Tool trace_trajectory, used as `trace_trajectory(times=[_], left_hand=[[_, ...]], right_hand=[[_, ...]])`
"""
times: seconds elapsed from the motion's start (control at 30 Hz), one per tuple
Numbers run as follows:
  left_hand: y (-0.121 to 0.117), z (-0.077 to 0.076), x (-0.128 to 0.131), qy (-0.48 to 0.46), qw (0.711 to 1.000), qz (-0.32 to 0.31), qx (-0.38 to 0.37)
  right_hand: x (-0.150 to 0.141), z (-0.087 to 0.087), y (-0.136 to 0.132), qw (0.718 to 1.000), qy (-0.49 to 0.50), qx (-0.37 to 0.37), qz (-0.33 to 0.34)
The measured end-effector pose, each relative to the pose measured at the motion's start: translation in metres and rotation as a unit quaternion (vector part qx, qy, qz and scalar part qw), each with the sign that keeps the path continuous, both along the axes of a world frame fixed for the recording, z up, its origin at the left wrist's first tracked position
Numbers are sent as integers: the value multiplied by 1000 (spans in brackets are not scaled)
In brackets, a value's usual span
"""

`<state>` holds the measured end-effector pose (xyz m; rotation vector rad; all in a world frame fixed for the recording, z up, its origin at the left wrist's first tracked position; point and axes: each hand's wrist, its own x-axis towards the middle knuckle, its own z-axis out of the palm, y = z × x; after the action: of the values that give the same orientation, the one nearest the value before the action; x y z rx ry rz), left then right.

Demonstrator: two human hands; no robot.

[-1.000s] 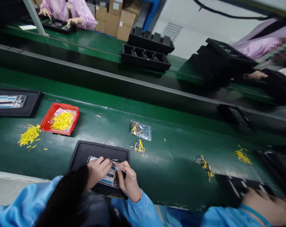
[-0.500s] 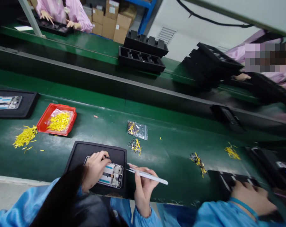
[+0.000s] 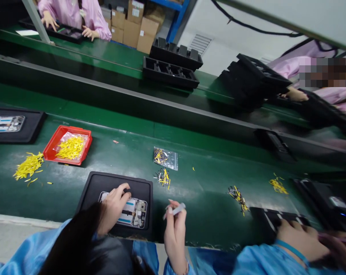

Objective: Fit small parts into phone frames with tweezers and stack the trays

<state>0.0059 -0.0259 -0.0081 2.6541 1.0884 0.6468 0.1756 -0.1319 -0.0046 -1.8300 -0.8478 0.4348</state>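
An opened phone [image 3: 139,214], with its circuit board and blue strips exposed, lies in a black tray [image 3: 104,179] at the front edge of the bench. My left hand [image 3: 112,208] rests over the phone's left part, its fingers bent round the far edge; part of the phone is hidden under it. Right of the tray, my right hand [image 3: 175,229] is closed on white tweezers [image 3: 178,209], which point away from the phone and look foreshortened. Behind that hand lies a small pile of black and yellow strips [image 3: 164,177], with a clear zip bag [image 3: 171,160] beyond it.
A red bin [image 3: 88,143] of yellow strips and a loose yellow pile [image 3: 28,166] are at left. Another tray [image 3: 37,122] holds a phone. At right, a co-worker's hand [image 3: 299,238] works over a black tray. A long rail [image 3: 150,100] runs behind.
My right hand has turned upright, swinging the tweezers away from the phone's right end, so they look shorter. My left hand stays on the phone, shifted slightly left.
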Motion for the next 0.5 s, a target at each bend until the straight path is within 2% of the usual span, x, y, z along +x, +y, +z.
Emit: trace_trajectory(times=[0.13, 0.23, 0.37, 0.5], left_hand=[[-3, 1, -1, 36, 999, 11, -25], [-4, 1, -2, 53, 998, 4, -19], [-4, 1, -2, 59, 998, -4, 23], [-2, 2, -3, 37, 999, 6, 8]], right_hand=[[2, 7, 0, 992, -26, -111, 49], [-5, 6, 1, 984, -32, -161, 69], [-17, 1, 3, 985, -30, -163, 53], [-18, -1, 4, 987, 27, -153, 39]])
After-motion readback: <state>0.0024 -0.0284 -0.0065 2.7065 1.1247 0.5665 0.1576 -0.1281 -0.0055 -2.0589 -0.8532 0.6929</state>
